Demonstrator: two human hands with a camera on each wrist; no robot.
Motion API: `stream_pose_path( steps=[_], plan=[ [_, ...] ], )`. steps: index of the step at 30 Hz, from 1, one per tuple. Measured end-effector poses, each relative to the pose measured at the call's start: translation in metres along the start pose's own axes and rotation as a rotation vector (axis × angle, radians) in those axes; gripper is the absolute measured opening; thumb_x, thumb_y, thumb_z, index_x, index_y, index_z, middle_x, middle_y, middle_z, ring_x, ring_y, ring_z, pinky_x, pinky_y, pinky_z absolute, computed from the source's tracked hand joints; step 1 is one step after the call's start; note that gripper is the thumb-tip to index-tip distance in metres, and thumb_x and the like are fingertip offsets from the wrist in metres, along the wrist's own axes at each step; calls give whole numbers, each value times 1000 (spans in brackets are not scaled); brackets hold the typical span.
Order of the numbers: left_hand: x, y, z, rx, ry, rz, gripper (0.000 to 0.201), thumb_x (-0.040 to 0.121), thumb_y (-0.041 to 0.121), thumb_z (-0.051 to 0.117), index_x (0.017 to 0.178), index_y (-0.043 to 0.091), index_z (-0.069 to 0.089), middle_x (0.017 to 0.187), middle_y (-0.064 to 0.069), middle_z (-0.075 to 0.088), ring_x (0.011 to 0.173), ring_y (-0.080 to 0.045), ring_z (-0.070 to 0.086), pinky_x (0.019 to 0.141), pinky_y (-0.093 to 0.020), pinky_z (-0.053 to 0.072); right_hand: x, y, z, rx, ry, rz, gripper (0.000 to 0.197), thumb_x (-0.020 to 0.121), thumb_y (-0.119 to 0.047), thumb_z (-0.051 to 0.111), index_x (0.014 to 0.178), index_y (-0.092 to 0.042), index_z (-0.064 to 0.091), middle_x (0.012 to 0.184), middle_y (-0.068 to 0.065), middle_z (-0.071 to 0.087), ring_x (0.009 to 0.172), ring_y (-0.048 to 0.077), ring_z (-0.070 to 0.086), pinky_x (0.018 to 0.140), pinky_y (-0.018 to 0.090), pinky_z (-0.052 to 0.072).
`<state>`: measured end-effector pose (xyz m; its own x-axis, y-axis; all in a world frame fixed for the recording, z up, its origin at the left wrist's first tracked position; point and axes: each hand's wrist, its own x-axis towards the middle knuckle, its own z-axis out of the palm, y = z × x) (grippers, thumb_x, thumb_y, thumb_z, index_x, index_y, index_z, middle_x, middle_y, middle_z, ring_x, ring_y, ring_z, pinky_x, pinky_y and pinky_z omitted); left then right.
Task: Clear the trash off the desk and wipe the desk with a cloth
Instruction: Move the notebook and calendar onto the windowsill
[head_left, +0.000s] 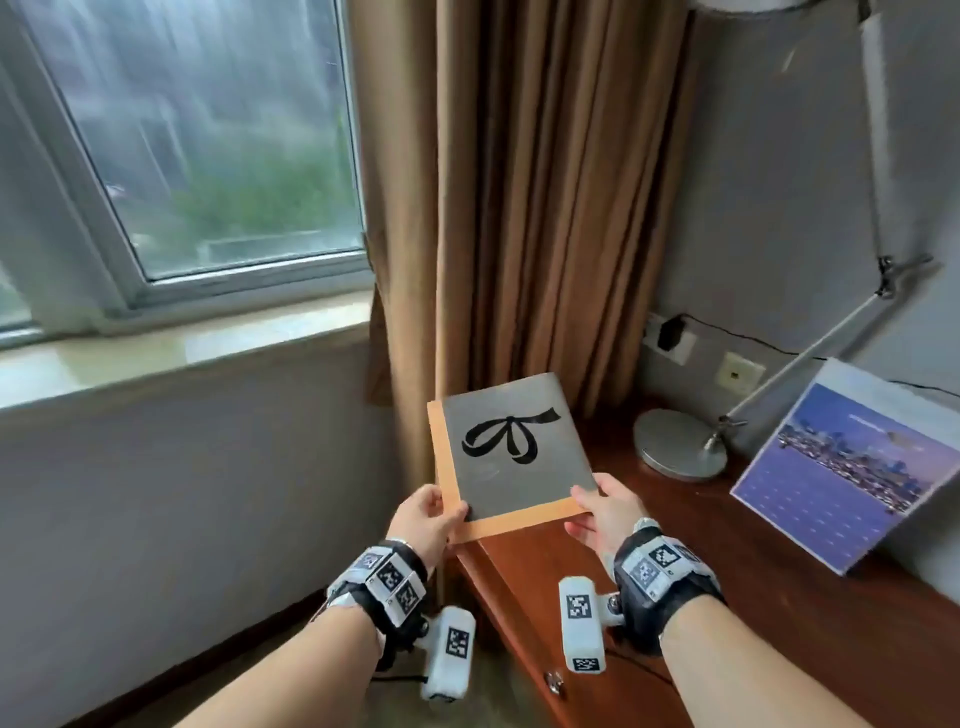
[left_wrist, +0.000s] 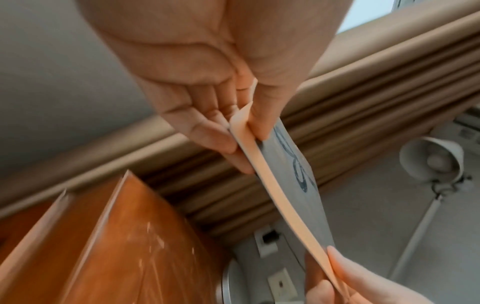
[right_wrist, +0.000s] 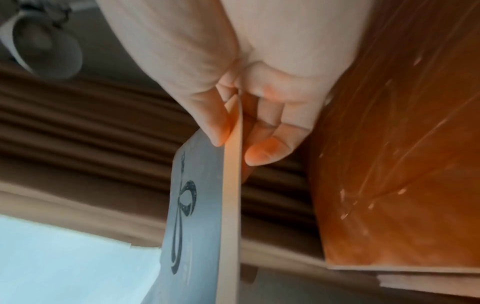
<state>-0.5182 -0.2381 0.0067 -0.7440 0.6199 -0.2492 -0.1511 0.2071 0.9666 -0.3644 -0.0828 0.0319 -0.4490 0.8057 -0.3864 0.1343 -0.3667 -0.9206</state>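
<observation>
A flat grey card with a black ribbon bow (head_left: 517, 447) lies on an orange sheet; both are held in the air over the left end of the wooden desk (head_left: 727, 597). My left hand (head_left: 428, 514) pinches their near left corner, thumb on top and fingers beneath. My right hand (head_left: 602, 506) pinches the near right corner the same way. In the left wrist view the orange edge (left_wrist: 270, 185) runs from my left hand (left_wrist: 233, 131) down to the right hand. The right wrist view shows the grey card (right_wrist: 197, 195) edge-on, pinched by my right hand (right_wrist: 233, 131). No cloth is in view.
A silver desk lamp stands with its round base (head_left: 675, 441) at the back of the desk. A blue city-photo board (head_left: 841, 473) leans on the wall at the right. Brown curtains (head_left: 519, 208) hang behind, a window (head_left: 197, 145) at left. Wall sockets (head_left: 670, 338) sit above the desk.
</observation>
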Motion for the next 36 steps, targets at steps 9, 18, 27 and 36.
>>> stream_pose_path(
  steps=[9, 18, 27, 36],
  plan=[
    [104, 36, -166, -88, 218, 198, 12, 90, 2, 61, 85, 12, 57, 80, -5, 64, 73, -17, 58, 60, -21, 48, 77, -39, 216, -69, -243, -121, 11, 95, -7, 55, 96, -16, 63, 94, 10, 66, 74, 19, 62, 53, 25, 50],
    [224, 75, -246, -46, 278, 48, 12, 92, 7, 59, 103, 7, 53, 90, -11, 63, 66, -19, 62, 42, -22, 51, 146, -73, 342, -74, -150, -20, 13, 95, -8, 57, 107, -10, 61, 104, 11, 64, 91, 25, 62, 56, 29, 53],
    [278, 83, -260, -36, 210, -39, 66, 83, 0, 67, 140, 13, 35, 102, -11, 63, 81, -25, 65, 61, -34, 58, 196, -86, 378, -167, -104, 80, 22, 95, -10, 56, 116, -5, 58, 75, 8, 60, 56, 13, 56, 41, 20, 43],
    [293, 106, -278, 868, 184, 68, 53, 86, 37, 66, 133, 21, 49, 129, -5, 57, 117, -22, 55, 99, -30, 42, 214, -93, 418, 17, -125, 123, 54, 93, 12, 47, 144, -1, 34, 88, 19, 57, 67, 26, 59, 49, 28, 55]
  ],
)
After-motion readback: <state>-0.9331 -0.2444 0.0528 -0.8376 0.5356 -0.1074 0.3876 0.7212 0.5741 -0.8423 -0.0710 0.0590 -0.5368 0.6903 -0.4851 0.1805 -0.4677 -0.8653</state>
